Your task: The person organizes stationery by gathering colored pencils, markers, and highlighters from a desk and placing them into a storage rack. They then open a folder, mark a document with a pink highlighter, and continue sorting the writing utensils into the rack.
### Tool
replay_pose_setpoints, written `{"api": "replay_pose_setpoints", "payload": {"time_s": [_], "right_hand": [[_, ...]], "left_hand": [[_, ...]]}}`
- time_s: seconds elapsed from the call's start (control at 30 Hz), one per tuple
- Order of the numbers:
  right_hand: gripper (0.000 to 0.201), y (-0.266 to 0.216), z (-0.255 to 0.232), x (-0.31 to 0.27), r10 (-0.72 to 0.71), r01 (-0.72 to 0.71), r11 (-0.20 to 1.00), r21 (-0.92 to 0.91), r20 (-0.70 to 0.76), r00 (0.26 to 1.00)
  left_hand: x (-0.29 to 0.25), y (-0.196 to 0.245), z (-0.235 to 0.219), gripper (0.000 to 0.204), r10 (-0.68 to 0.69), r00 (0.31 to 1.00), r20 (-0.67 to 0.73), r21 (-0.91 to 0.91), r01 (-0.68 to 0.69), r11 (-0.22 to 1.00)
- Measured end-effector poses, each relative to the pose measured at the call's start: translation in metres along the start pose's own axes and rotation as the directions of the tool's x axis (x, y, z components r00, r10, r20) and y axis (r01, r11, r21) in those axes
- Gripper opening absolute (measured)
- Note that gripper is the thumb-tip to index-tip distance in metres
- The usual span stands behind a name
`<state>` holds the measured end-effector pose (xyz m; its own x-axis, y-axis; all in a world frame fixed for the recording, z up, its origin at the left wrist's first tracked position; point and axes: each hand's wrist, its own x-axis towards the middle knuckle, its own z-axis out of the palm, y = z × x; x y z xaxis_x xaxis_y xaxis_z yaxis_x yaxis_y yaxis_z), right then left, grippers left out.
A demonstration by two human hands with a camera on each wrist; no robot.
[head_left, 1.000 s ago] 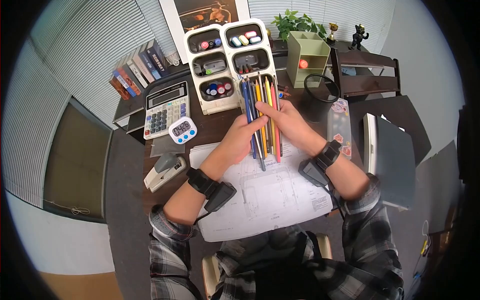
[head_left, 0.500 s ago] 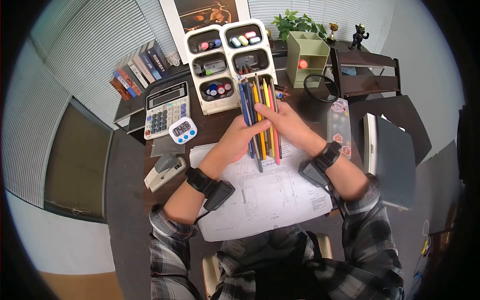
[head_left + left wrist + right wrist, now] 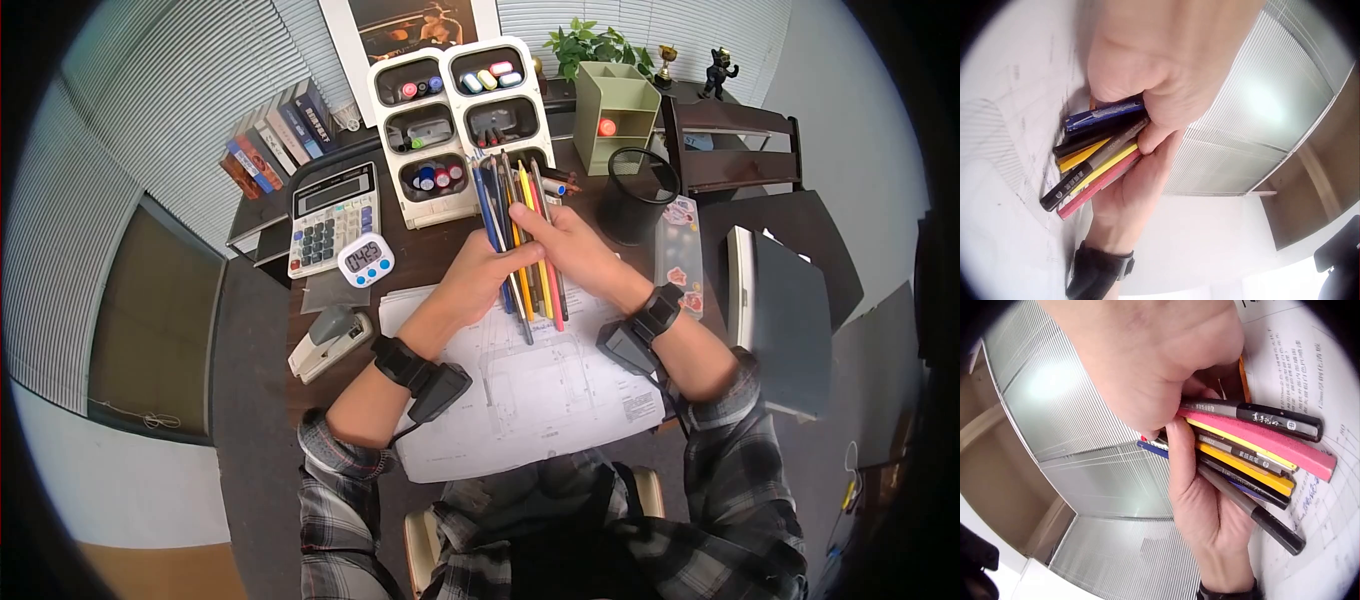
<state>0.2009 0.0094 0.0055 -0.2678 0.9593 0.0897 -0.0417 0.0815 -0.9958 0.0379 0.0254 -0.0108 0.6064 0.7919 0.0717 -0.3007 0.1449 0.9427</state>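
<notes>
Both hands grip one bundle of pencils (image 3: 525, 290) over the papers, the left hand (image 3: 480, 275) from the left side and the right hand (image 3: 580, 250) from the right. Tips fan out away from the body, blue at the left, then black, yellow and pink. In the left wrist view, the left hand (image 3: 1147, 69) curls over the bundle, with a pink pencil (image 3: 1085, 199) lowest. Seen from the right wrist, the right hand (image 3: 1154, 356) holds the other side, where a pink pencil (image 3: 1291, 450) lies beside a dark one. The fingers beneath the bundle are mostly hidden.
A white organizer (image 3: 425, 215) with pens stands behind the hands, a black mesh cup (image 3: 630, 215) and green holder (image 3: 590, 150) to its right. At the left are a calculator (image 3: 330, 225), a timer (image 3: 366, 262) and a stapler (image 3: 330, 342). Drawing sheets (image 3: 500, 440) lie below the hands.
The pencil tips have shifted slightly left and the bundle's lower ends slightly right, tilting it a little. Both hands keep their grip in nearly the same place.
</notes>
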Motion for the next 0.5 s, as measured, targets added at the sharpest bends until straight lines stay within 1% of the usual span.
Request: {"api": "replay_pose_setpoints", "payload": {"time_s": [0.03,0.27,0.33,0.37,0.43,0.5], "right_hand": [[0.045,0.0014,-0.0001,0.0008,0.000,0.000,1.000,0.000,0.000,1.000],[0.054,0.0062,-0.0014,0.0035,0.033,-0.033,0.999,0.004,-0.014,0.999],[0.055,0.0058,-0.0026,0.0030,0.045,-0.045,0.999,-0.010,-0.016,0.999],[0.057,0.0051,-0.0030,0.0023,0.059,-0.060,0.998,-0.018,-0.022,0.998],[0.058,0.0024,-0.0020,0.0004,0.073,-0.074,0.997,-0.025,-0.028,0.997],[0.061,-0.0022,0.0003,-0.0035,0.087,-0.090,0.995,-0.049,-0.059,0.994]], "left_hand": [[0.0001,-0.0003,0.0004,0.029,0.020,1.000,-0.005,0.006,-0.020,1.000],[0.0014,0.0010,-0.0018,0.028,0.052,0.999,-0.017,0.028,-0.051,0.998],[0.0001,0.0034,-0.0017,0.028,0.010,1.000,0.015,-0.009,-0.010,1.000],[-0.0003,0.0045,-0.0014,0.028,0.011,1.000,0.014,-0.011,-0.011,1.000],[-0.0009,0.0061,-0.0013,0.028,-0.066,0.997,0.027,0.004,0.066,0.998],[-0.0003,0.0031,-0.0035,0.027,-0.071,0.997,0.029,0.011,0.071,0.997]]}}
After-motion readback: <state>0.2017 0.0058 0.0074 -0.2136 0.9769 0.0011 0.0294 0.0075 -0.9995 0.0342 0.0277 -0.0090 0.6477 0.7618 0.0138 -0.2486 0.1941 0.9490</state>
